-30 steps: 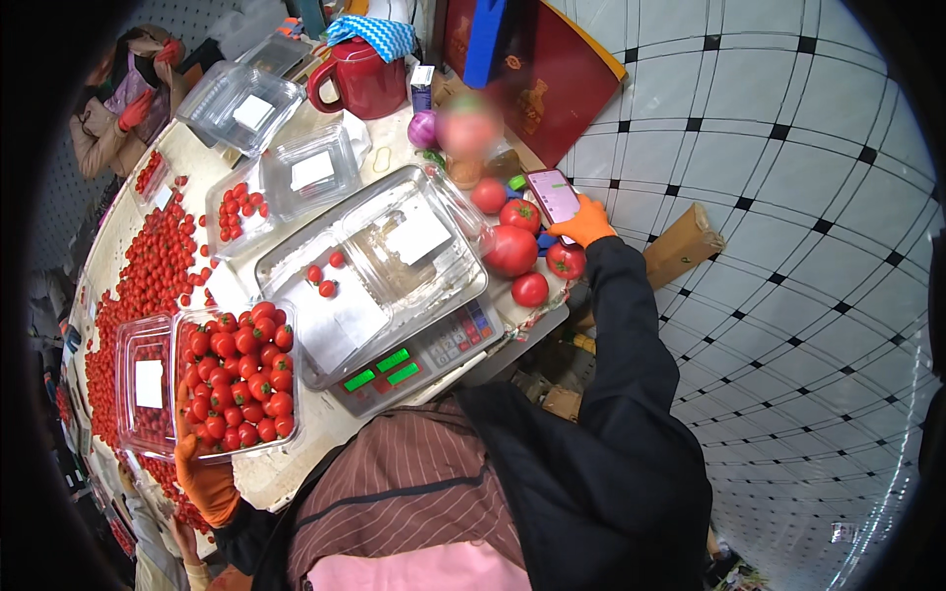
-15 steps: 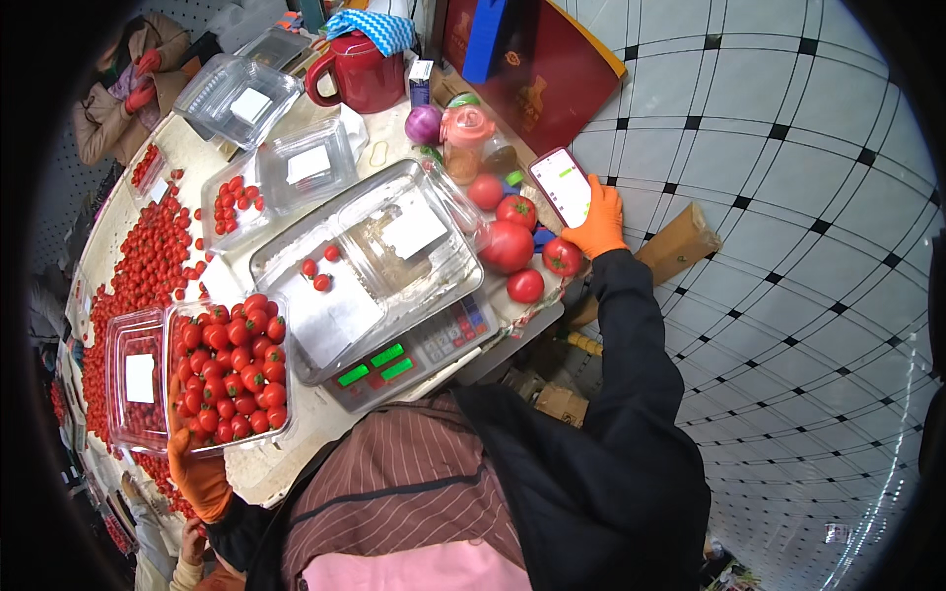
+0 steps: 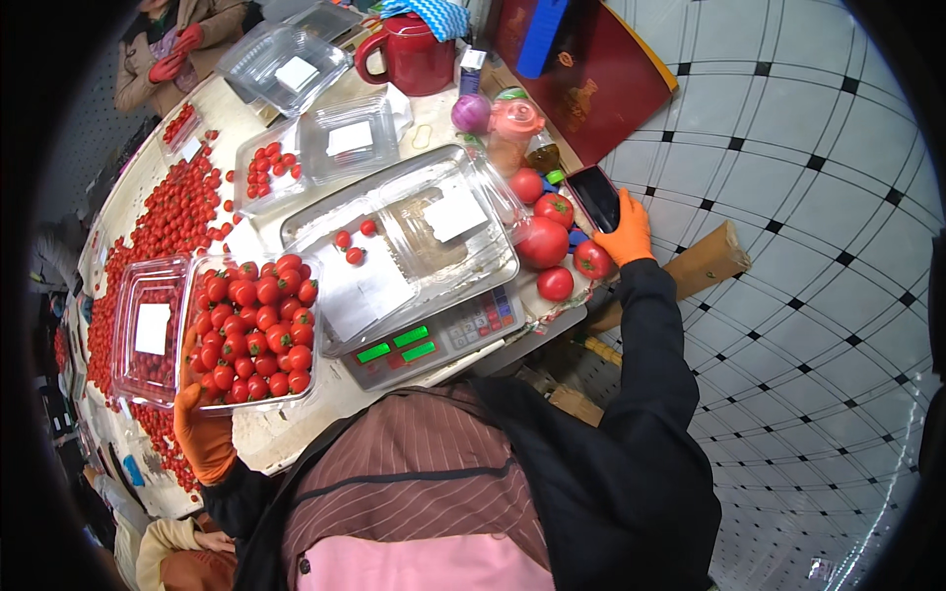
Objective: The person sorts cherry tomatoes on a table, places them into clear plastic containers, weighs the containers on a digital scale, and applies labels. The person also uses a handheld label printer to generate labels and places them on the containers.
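An orange-gloved left hand of mine (image 3: 204,433) grips the near edge of an open clear plastic clamshell box (image 3: 315,347), its fingers partly hidden by the box. Red cherry tomatoes (image 3: 251,333) fill it, and its lid (image 3: 128,345) with a white label lies folded back to the left. At the right end of the table my right hand (image 3: 631,234), also gloved in orange, is closed on a smartphone (image 3: 598,200) with a dark screen. Large tomatoes (image 3: 542,241) lie just left of that hand.
Between my hands stands a digital scale (image 3: 434,340) bearing a metal tray (image 3: 370,295) with a few cherry tomatoes. Loose cherry tomatoes (image 3: 168,231) heap at the left. Farther back are empty clear boxes (image 3: 286,69) and a red mug (image 3: 419,59). Another person's gloved hands (image 3: 177,54) show at far left.
The phone's screen was lit and is now dark. My view has shifted, so the table's things sit farther right and higher. Both hands keep their hold.
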The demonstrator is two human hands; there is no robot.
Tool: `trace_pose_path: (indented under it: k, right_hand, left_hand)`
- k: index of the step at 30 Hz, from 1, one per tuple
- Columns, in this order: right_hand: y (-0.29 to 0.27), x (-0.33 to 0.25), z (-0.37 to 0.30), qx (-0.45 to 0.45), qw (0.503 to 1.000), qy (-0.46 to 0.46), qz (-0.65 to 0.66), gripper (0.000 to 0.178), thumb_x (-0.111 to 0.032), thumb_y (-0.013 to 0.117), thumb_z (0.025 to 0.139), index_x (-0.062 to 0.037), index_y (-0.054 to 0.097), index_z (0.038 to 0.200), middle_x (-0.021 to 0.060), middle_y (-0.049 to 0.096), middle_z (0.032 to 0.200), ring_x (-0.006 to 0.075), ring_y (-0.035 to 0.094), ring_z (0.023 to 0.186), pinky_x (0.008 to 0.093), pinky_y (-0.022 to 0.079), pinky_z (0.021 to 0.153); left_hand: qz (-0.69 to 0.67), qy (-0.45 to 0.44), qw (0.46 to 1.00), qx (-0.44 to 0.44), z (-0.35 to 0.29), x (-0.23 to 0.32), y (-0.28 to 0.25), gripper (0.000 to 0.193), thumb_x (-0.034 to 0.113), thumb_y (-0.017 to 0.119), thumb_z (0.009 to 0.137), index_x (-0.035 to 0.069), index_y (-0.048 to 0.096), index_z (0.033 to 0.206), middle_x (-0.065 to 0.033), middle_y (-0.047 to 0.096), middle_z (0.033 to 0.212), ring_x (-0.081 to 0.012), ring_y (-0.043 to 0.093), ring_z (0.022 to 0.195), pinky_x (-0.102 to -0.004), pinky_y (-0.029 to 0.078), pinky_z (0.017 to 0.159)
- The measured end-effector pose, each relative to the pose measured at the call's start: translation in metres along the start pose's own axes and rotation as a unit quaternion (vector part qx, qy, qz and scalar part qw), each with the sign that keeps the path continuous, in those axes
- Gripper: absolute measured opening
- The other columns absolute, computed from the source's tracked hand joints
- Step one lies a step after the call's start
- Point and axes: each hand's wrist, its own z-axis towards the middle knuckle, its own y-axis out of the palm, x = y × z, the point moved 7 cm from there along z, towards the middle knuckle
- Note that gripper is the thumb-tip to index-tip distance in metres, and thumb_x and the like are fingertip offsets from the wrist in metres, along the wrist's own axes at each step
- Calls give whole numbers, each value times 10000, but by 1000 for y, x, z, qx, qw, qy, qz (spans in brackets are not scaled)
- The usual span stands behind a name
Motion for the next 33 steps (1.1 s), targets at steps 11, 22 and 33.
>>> trace_pose_path:
  k: [11,22,33]
  right_hand:
    - [-11,-26,2,182,982,-50,-1,937,-209,784,584,-47,364,1405,197,440,1317,377,430,1204,458,339,1031]
    - [-81,-147,-28,209,920,-60,326,422,-26,633,865,30,504,1263,161,601,1109,234,584,992,329,454,906]
    - [-86,-367,-106,-96,807,-280,512,269,31,698,760,-35,664,1019,87,640,877,219,623,797,297,483,708]
  left_hand:
    - [-12,-17,1000,19,3,-1,-6,688,213,497,815,50,292,1451,-177,414,1415,-336,457,1259,-470,375,1059]
    - [-45,5,999,29,2,3,-1,688,152,489,798,25,296,1446,-185,438,1383,-308,508,1205,-442,422,1025]
    - [-32,12,998,54,-5,4,-8,625,116,484,797,4,369,1401,-167,494,1327,-277,553,1147,-424,460,984]
